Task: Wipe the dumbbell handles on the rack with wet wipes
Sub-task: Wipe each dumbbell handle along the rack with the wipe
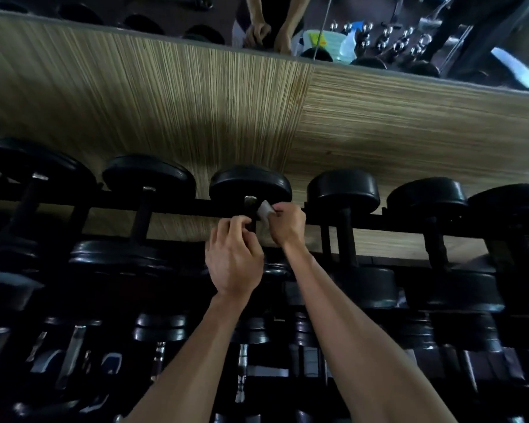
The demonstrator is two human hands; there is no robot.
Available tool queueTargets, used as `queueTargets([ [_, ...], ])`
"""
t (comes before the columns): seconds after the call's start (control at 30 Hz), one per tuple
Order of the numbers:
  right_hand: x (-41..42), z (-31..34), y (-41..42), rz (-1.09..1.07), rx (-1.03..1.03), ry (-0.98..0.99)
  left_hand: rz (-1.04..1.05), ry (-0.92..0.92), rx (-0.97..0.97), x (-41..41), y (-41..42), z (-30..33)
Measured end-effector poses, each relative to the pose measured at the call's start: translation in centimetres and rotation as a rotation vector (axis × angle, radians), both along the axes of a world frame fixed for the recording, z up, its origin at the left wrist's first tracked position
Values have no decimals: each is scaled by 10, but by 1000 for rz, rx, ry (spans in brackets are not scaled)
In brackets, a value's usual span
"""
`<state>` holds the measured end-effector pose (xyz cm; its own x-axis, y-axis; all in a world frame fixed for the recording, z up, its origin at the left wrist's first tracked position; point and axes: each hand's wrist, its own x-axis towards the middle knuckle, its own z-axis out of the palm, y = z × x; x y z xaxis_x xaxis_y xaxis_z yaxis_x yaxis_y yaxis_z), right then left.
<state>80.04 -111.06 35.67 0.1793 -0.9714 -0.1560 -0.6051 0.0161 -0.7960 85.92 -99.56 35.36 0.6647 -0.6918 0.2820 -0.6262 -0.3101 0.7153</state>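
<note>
A black dumbbell stands in the middle of the top row of the rack, its dark handle running down toward me. My left hand curls its fingers round the lower part of that handle. My right hand pinches a white wet wipe against the handle's right side, just under the far head. Most of the handle is hidden by both hands.
More black dumbbells line the top row on both sides, and lower tiers with chrome handles lie below. A wood-grain wall panel rises behind the rack, with a mirror above it.
</note>
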Motion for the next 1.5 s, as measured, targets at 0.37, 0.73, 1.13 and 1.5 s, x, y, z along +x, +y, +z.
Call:
queueTargets([
  [0.37, 9, -17, -4, 111, 113, -16, -140, 162, 133, 36, 6, -9],
  [0.73, 5, -19, 1, 102, 213, -16, -191, 217, 72, 38, 8, -7],
  [1.13, -7, -13, 5, 300, 273, 99, -135, 229, 44, 34, 8, -4],
  [1.5, -8, -13, -2, 368, 350, 95, -78, 236, 26, 31, 7, -3],
])
